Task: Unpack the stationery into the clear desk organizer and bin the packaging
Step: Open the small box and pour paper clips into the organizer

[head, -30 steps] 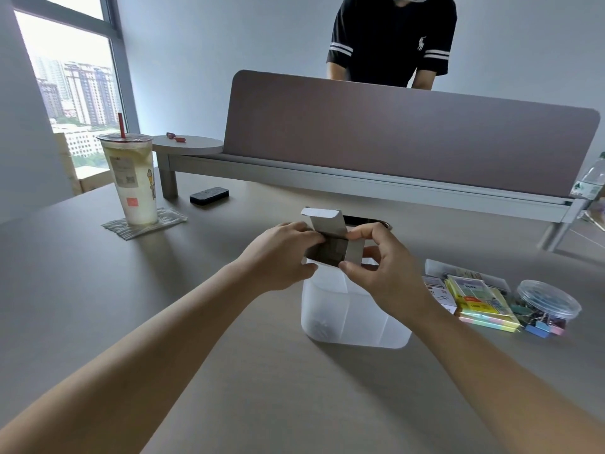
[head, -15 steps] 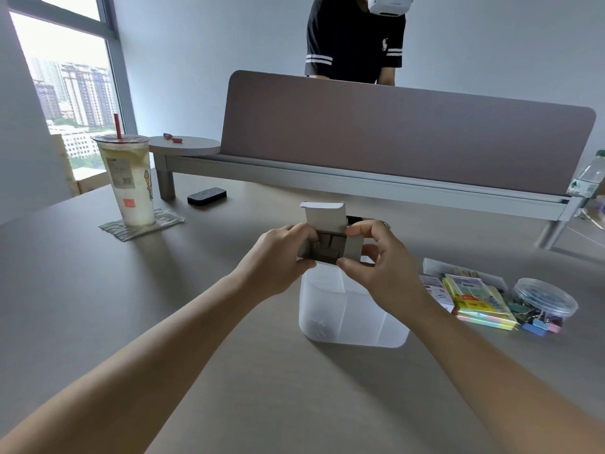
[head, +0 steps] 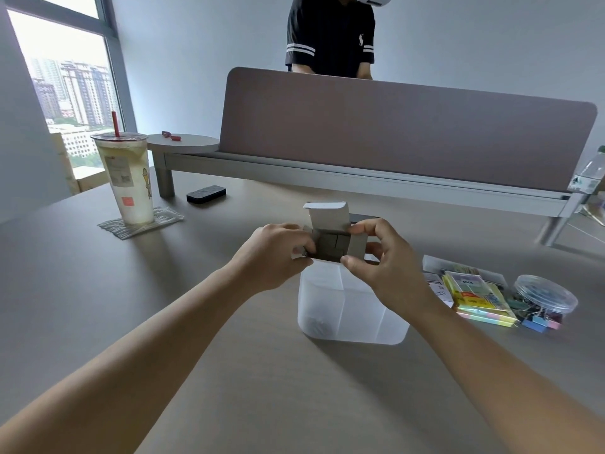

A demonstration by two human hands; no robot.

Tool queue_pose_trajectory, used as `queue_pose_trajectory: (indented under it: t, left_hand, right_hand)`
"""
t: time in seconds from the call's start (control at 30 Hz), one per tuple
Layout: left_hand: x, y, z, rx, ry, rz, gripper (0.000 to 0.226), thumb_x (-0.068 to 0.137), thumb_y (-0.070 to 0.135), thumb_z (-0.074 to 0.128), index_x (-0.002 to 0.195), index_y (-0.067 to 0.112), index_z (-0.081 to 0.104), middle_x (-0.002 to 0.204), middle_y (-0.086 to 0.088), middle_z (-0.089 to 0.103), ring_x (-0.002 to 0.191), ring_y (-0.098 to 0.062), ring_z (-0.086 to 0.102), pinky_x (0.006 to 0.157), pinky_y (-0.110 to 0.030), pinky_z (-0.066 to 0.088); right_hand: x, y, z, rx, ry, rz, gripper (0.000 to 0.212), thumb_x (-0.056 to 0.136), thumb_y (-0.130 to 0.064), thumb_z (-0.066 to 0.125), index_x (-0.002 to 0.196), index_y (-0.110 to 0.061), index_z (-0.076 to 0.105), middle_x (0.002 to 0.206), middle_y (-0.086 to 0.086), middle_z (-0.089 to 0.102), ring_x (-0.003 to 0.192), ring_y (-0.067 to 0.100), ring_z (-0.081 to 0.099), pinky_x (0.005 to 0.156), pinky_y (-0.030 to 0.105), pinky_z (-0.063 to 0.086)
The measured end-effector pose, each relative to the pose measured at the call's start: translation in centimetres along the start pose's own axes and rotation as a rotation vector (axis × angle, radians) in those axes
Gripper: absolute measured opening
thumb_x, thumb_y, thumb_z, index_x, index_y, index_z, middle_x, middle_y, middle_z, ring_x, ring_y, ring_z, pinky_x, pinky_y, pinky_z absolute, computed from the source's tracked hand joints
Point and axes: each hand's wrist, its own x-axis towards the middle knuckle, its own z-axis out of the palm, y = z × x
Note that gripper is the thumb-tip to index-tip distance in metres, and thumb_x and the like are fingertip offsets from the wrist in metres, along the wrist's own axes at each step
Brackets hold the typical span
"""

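Observation:
A small grey cardboard box (head: 330, 235) with its top flap standing open is held over the clear desk organizer (head: 352, 309). My left hand (head: 273, 252) grips the box's left end. My right hand (head: 381, 257) pinches its right end between thumb and fingers. Dark contents show inside the box's opening; I cannot tell what they are. The organizer stands on the table right under both hands, with inner dividers visible through its walls. To its right lie sticky note packs (head: 476, 294) and a clear round tub of coloured binder clips (head: 543, 299).
An iced drink cup (head: 126, 178) with a red straw stands on a coaster at the left. A black flat device (head: 206, 194) lies near a raised shelf leg. A desk divider (head: 402, 132) spans the back, with a person standing behind it. A water bottle (head: 589, 173) is at the right edge.
The box's top flap has been raised more upright and the box tilted so its opening faces me. Both hands stay over the organizer. The person behind the divider shifted.

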Motion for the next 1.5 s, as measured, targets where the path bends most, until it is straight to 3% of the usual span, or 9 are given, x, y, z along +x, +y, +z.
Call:
queue_pose_trajectory:
  t: [0.2, 0.4, 0.53, 0.6, 0.93, 1.1, 1.2, 1.4, 1.5]
  left_hand:
    - [-0.2, -0.3, -0.2, -0.122, 0.040, 0.031, 0.019, 0.071, 0.019, 0.057, 0.076, 0.010, 0.072, 0.080, 0.008, 0.058, 0.078, -0.008, 0.056, 0.065, -0.012, 0.038]
    - [0.0, 0.3, 0.0, -0.233, -0.007, -0.055, 0.007, 0.078, 0.009, 0.066, 0.082, 0.006, 0.071, 0.093, 0.004, 0.055, 0.087, -0.009, 0.053, 0.074, -0.004, 0.034]
    - [0.3, 0.6, 0.5, -0.131, -0.179, -0.066, 0.013, 0.081, 0.016, 0.063, 0.088, 0.010, 0.072, 0.100, 0.005, 0.054, 0.092, -0.005, 0.046, 0.076, -0.016, 0.033]
    - [0.4, 0.6, 0.6, -0.132, -0.202, -0.083, 0.013, 0.080, 0.019, 0.066, 0.089, 0.014, 0.072, 0.100, 0.007, 0.053, 0.093, -0.005, 0.046, 0.073, -0.010, 0.032]
    - [-2.5, 0.0, -0.7, -0.202, -0.121, -0.246, 0.054, 0.072, 0.029, 0.073, 0.122, 0.027, 0.052, 0.124, 0.008, 0.049, 0.118, -0.011, 0.044, 0.099, -0.024, 0.034]
    - [-8.8, -1.6, -3.3, -0.161, -0.118, -0.419, 0.059, 0.076, 0.029, 0.069, 0.128, 0.023, 0.044, 0.130, 0.005, 0.047, 0.121, -0.008, 0.042, 0.095, -0.014, 0.029]
    - [-13.2, -1.7, -4.9, -0.112, -0.140, -0.513, 0.062, 0.076, 0.028, 0.070, 0.130, 0.017, 0.042, 0.134, -0.001, 0.046, 0.120, -0.009, 0.042, 0.087, -0.009, 0.027]
    - [-19.4, -2.8, -6.5, 0.138, -0.338, -0.724, 0.083, 0.072, 0.059, 0.061, 0.139, 0.023, 0.027, 0.148, -0.003, 0.029, 0.137, -0.021, 0.025, 0.112, -0.031, 0.022]
    - [-20.4, -3.6, -6.6, 0.290, -0.396, -0.771, 0.083, 0.075, 0.066, 0.049, 0.142, 0.025, 0.021, 0.154, -0.001, 0.015, 0.143, -0.021, 0.010, 0.117, -0.036, 0.008]
  right_hand:
    - [0.0, 0.3, -0.4, -0.062, 0.028, -0.025, 0.041, 0.078, -0.007, 0.064, 0.084, -0.040, 0.041, 0.104, -0.007, 0.052, 0.099, 0.017, 0.056, 0.085, 0.030, 0.049]
    - [0.0, 0.9, -1.5, -0.166, 0.094, -0.036, 0.029, 0.079, -0.003, 0.061, 0.104, -0.012, 0.049, 0.109, 0.008, 0.054, 0.098, 0.021, 0.054, 0.086, 0.031, 0.049]
    - [-0.3, 1.4, -2.1, -0.136, 0.104, 0.001, 0.030, 0.081, -0.003, 0.059, 0.100, -0.021, 0.044, 0.108, 0.001, 0.051, 0.096, 0.018, 0.052, 0.075, 0.019, 0.046]
    - [-0.6, 1.5, -2.1, -0.129, 0.091, 0.009, 0.032, 0.081, -0.004, 0.059, 0.099, -0.024, 0.043, 0.107, -0.002, 0.050, 0.096, 0.017, 0.052, 0.077, 0.022, 0.047]
    - [-1.6, -0.5, -1.7, -0.033, 0.096, 0.015, 0.038, 0.079, -0.010, 0.063, 0.087, -0.041, 0.043, 0.095, -0.022, 0.052, 0.093, 0.013, 0.057, 0.080, 0.024, 0.047]
    - [-3.4, -3.9, 0.9, 0.236, 0.042, 0.009, 0.036, 0.077, -0.002, 0.064, 0.083, -0.034, 0.048, 0.084, -0.016, 0.060, 0.068, 0.002, 0.062, 0.061, 0.011, 0.047]
    - [-5.1, -4.6, 4.1, 0.265, -0.115, 0.033, 0.031, 0.078, -0.008, 0.065, 0.084, -0.033, 0.047, 0.088, -0.014, 0.056, 0.070, 0.011, 0.061, 0.059, 0.010, 0.045]
    - [-6.6, -3.2, 10.5, 0.087, -0.281, 0.126, 0.029, 0.076, -0.016, 0.069, 0.096, -0.020, 0.048, 0.087, -0.004, 0.058, 0.075, 0.007, 0.058, 0.059, 0.003, 0.041]
    - [-5.9, -2.5, 12.8, 0.007, -0.313, 0.156, 0.036, 0.077, -0.019, 0.068, 0.106, -0.012, 0.050, 0.095, 0.003, 0.059, 0.085, 0.018, 0.058, 0.075, 0.021, 0.045]
